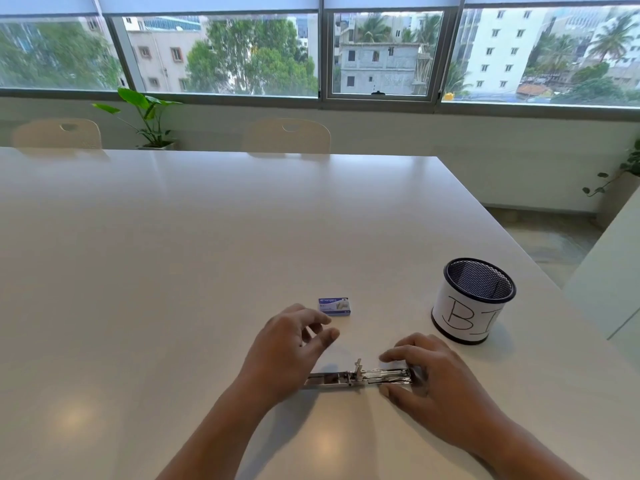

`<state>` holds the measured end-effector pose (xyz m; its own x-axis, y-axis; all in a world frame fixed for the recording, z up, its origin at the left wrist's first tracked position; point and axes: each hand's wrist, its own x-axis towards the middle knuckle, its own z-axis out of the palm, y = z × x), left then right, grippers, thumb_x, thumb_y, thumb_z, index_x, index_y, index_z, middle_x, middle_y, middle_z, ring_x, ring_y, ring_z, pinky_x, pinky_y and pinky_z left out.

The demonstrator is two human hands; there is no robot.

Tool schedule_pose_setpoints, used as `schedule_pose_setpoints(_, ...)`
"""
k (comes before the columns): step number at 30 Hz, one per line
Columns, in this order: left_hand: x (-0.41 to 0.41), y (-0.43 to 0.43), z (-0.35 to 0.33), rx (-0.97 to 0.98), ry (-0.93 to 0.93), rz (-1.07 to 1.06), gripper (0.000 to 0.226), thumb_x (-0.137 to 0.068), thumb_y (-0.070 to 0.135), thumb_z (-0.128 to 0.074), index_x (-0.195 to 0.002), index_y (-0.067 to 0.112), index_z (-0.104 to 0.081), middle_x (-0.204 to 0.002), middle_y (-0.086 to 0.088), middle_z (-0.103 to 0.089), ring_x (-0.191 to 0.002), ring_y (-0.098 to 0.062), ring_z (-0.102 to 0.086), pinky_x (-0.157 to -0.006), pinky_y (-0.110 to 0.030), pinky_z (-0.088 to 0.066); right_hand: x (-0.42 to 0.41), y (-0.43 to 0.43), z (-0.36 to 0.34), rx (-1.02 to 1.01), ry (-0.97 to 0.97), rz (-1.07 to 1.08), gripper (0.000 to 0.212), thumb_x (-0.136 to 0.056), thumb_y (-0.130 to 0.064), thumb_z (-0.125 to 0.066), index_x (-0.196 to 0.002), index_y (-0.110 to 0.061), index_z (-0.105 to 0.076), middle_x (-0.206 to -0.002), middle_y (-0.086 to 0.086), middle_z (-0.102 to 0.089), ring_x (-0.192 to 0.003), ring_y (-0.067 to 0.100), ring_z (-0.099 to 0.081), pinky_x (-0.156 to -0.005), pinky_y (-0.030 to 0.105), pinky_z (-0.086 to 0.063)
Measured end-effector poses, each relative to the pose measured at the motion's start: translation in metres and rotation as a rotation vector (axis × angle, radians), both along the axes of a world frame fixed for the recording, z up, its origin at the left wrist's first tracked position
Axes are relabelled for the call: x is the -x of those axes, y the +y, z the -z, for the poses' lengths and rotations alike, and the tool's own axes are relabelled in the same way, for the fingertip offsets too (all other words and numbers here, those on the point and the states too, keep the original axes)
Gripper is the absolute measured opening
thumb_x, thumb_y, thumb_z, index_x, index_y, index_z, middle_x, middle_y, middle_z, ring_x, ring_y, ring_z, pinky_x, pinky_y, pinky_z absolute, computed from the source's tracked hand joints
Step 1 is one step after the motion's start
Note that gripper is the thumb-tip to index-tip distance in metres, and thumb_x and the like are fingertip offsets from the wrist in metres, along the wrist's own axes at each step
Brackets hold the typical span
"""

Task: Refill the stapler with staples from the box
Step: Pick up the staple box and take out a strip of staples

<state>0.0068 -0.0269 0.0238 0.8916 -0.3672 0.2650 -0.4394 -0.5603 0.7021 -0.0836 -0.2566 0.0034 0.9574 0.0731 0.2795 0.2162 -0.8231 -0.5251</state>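
A metal stapler (356,377) lies unfolded flat on the white table (173,254), its staple channel facing up. My right hand (433,386) rests on its right end, fingers on either side of the channel, holding it down. My left hand (287,351) hovers over the stapler's left end with fingers spread and nothing in them. A small blue staple box (334,306) lies closed on the table just beyond my left fingertips, apart from them.
A black mesh cup (472,301) with a white paper label stands at the right, near the table's right edge. Two pale chairs (287,136) stand at the far side. A potted plant (149,116) is by the window.
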Motion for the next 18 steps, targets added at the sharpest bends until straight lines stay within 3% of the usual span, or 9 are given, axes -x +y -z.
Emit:
schedule_pose_setpoints(4,-0.011,-0.011,-0.002,-0.214,-0.09,-0.009,0.033,-0.083,0.047,-0.074,-0.11,0.029,-0.069,-0.098,0.018,-0.058,-0.083,-0.006,-0.06,-0.077,-0.029,-0.053,0.0,0.0,0.003,0.012,-0.024,0.012,0.037,-0.07,-0.053,-0.07,-0.103,-0.038,-0.069,-0.098,-0.03,-0.057,-0.098,-0.004,-0.052,-0.082,0.018,-0.046)
schedule_pose_setpoints(12,-0.039,-0.038,0.0,-0.351,-0.092,0.044,0.068,-0.082,0.056,-0.07,-0.14,0.03,-0.048,-0.14,0.013,-0.053,-0.123,-0.013,-0.054,-0.097,-0.034,-0.049,0.0,0.001,0.004,0.035,-0.035,0.019,0.04,-0.069,-0.057,-0.069,-0.104,-0.04,-0.068,-0.097,-0.032,-0.056,-0.093,-0.005,-0.052,-0.077,0.012,-0.043)
schedule_pose_setpoints(18,-0.045,-0.045,0.006,-0.389,-0.158,0.017,0.06,-0.086,0.047,-0.069,-0.139,0.03,-0.05,-0.144,0.011,-0.051,-0.129,-0.014,-0.05,-0.103,-0.034,-0.043,-0.001,0.001,0.003,0.038,-0.033,0.02,0.04,-0.069,-0.059,-0.068,-0.104,-0.039,-0.068,-0.096,-0.03,-0.057,-0.093,-0.005,-0.052,-0.077,0.013,-0.045)
